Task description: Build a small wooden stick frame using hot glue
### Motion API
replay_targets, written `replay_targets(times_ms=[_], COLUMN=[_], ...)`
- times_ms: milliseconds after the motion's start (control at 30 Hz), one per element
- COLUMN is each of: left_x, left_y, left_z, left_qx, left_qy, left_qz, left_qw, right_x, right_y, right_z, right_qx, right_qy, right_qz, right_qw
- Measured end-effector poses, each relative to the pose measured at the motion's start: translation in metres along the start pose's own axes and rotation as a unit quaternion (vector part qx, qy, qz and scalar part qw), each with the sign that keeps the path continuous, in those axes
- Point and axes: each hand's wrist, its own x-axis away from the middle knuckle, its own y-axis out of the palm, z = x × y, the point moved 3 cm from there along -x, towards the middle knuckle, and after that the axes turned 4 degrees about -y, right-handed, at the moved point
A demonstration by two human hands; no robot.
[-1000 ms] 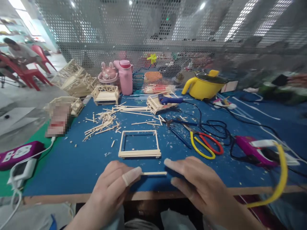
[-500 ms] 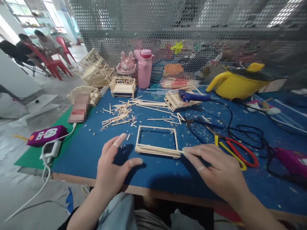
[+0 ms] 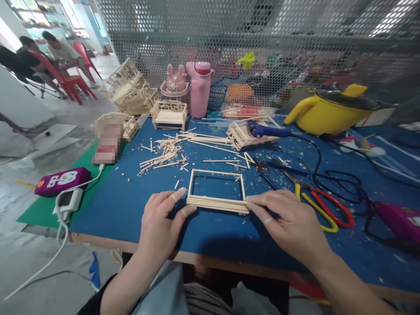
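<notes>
In front of me on the blue tabletop stands a small rectangular frame of thin wooden sticks [image 3: 243, 186], with several sticks lying side by side along its near edge. My left hand [image 3: 162, 218] is at the frame's left near corner, index finger against the side and thumb against the front. My right hand [image 3: 285, 218] pinches the right end of a wooden stick [image 3: 218, 203] on the near edge, between thumb and fingertips. Pale bands wrap some fingers of both hands. The exact contact at the fingertips is partly hidden.
Loose sticks [image 3: 164, 157] and scraps lie beyond the frame. A blue glue gun [image 3: 269, 130] rests on a small stick model. Pliers [image 3: 262, 168] and red-yellow scissors [image 3: 331, 208] lie right, near black cables. Stick models, a pink bottle [image 3: 200, 92] and a yellow pot [image 3: 323, 113] stand behind.
My left hand has moved right and closed in on the frame's left corner. With my right hand at its end, the top stick now lies level along the near edge.
</notes>
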Motion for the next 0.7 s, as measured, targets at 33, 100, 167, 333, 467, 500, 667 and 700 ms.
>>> replay_targets(times_ms=[33, 100, 167, 333, 467, 500, 667, 700], left_x=[-0.001, -0.002, -0.004, -0.004, 0.001, 0.002, 0.007, 0.006], left_y=[0.000, 0.002, 0.003, -0.002, 0.006, 0.011, 0.040, 0.043], left_z=[0.001, 0.002, 0.003, 0.012, 0.038, 0.045, 0.058, 0.057], left_qx=[0.001, 0.007, 0.014, -0.021, -0.074, -0.079, -0.072, -0.064], left_qy=[0.005, 0.006, 0.004, 0.033, 0.156, 0.192, 0.252, 0.250], left_qz=[0.002, -0.005, -0.014, 0.004, -0.021, -0.044, -0.120, -0.120], left_qw=[1.000, 1.000, 1.000, 0.999, 0.985, 0.977, 0.958, 0.958], right_x=[-0.001, -0.002, -0.003, -0.001, 0.000, 0.000, 0.000, 0.001], right_y=[0.000, 0.001, 0.002, 0.004, 0.005, 0.006, 0.007, 0.006], right_z=[0.000, -0.001, -0.001, 0.002, 0.003, 0.003, 0.003, 0.003], right_qx=[0.000, -0.001, -0.001, -0.002, -0.013, -0.016, -0.023, -0.023], right_qy=[0.001, 0.001, -0.001, -0.001, 0.002, 0.003, 0.010, 0.010], right_qz=[-0.005, -0.011, -0.013, -0.017, -0.021, -0.023, -0.025, -0.025], right_qw=[1.000, 1.000, 1.000, 1.000, 1.000, 1.000, 0.999, 0.999])
